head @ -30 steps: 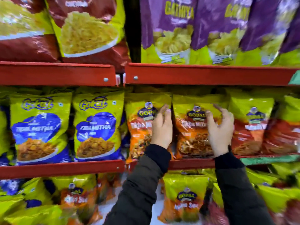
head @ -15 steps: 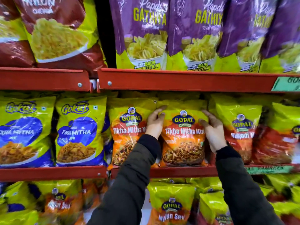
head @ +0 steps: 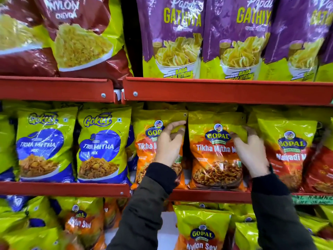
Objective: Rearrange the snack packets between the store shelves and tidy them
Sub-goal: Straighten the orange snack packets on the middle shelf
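Glossy crinkly plastic everywhere: the orange-and-yellow Tikha Mitha Mix packet (head: 214, 152) stands upright on the red metal middle shelf (head: 212, 195). Right hand (head: 252, 156) has curled fingers (head: 236, 137) pinching its upper right edge. Left hand (head: 168, 143) hooks loosely bent fingers (head: 175, 123) over the neighbouring packet (head: 146, 147)'s top right edge.

This is a shop, at a snack aisle. Red metal shelves (head: 216, 91) run in tiers, each packed edge to edge with rows of identical sealed packets standing face out: purple Gathiya bags (head: 171, 33) on the top tier, blue-and-yellow Gokul Tikha Mitha packets (head: 102, 147) at the left of the middle tier, orange Gopal Tikha Mitha Mix packets (head: 214, 152) beside them. A green price label (head: 311, 199) sits on the front edge of the middle shelf at the right.
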Action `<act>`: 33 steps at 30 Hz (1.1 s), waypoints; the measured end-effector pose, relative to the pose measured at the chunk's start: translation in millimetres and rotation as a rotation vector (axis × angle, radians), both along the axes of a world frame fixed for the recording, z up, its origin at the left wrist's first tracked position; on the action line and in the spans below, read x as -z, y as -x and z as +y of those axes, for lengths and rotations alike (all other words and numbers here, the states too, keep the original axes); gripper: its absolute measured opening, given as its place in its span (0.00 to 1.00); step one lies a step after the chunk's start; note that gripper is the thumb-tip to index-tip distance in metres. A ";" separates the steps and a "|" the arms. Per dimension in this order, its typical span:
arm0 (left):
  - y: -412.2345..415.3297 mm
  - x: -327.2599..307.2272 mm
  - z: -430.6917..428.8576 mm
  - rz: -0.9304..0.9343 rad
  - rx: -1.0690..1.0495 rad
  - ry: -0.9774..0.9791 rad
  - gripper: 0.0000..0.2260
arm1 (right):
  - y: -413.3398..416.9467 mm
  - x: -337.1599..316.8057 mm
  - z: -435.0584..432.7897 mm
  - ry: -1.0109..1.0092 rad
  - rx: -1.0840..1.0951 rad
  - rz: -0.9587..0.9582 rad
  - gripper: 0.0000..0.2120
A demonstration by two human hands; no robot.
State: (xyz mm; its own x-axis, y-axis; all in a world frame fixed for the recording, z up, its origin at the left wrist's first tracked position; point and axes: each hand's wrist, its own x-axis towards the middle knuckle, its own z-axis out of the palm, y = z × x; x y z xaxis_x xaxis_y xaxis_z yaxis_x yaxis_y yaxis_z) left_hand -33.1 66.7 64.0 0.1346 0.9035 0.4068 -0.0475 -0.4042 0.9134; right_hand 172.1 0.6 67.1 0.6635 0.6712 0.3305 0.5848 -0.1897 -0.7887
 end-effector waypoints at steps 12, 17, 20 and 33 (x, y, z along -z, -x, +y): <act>118.0 -21.5 24.6 0.476 -0.678 -0.154 0.10 | 136.4 -11.7 58.1 -0.172 -0.194 -0.014 0.15; 97.9 -26.3 20.7 0.613 -0.709 -0.113 0.13 | 111.0 -26.4 72.7 -0.046 -0.089 -0.067 0.18; 92.8 -24.2 27.5 0.718 -0.716 -0.098 0.10 | 101.2 -40.7 83.9 0.029 -0.078 -0.142 0.18; 112.8 -35.6 46.1 0.482 -0.656 -0.029 0.06 | 79.7 -49.4 82.1 -0.098 -0.230 -0.001 0.20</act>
